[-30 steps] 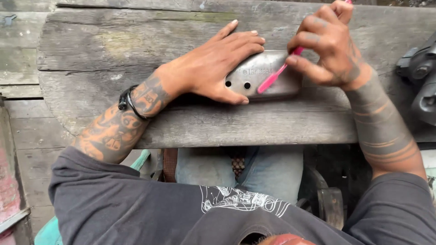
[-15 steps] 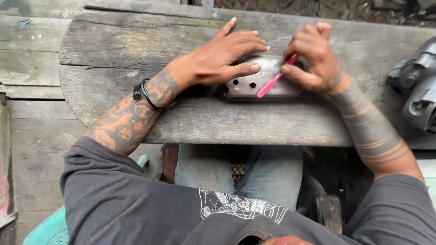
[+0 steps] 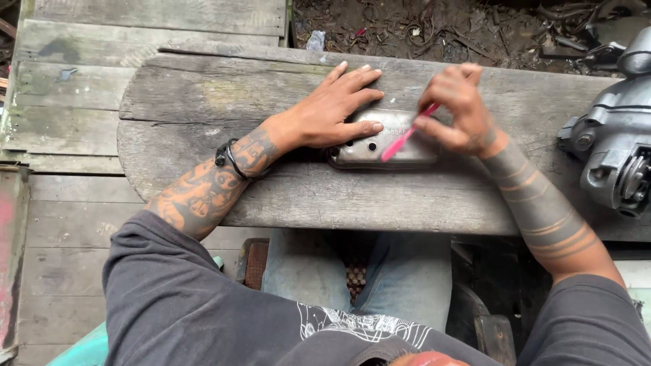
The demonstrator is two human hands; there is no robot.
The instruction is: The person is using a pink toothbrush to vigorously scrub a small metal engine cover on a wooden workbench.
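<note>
Left hand: the left hand [image 3: 330,112] lies flat, fingers spread, pressing down on the metal cover [image 3: 380,146].
Right hand: the right hand [image 3: 458,108] is closed round a pink brush [image 3: 405,134] — its tip touches the cover's top.
Cover: it lies on the weathered plank [image 3: 203,102], near the middle, with two small holes showing.
Progress: brushing looks under way; the metal is dull grey — how much is clean I cannot tell.
Around: a grey engine part [image 3: 614,146] sits at the plank's right end.
</note>
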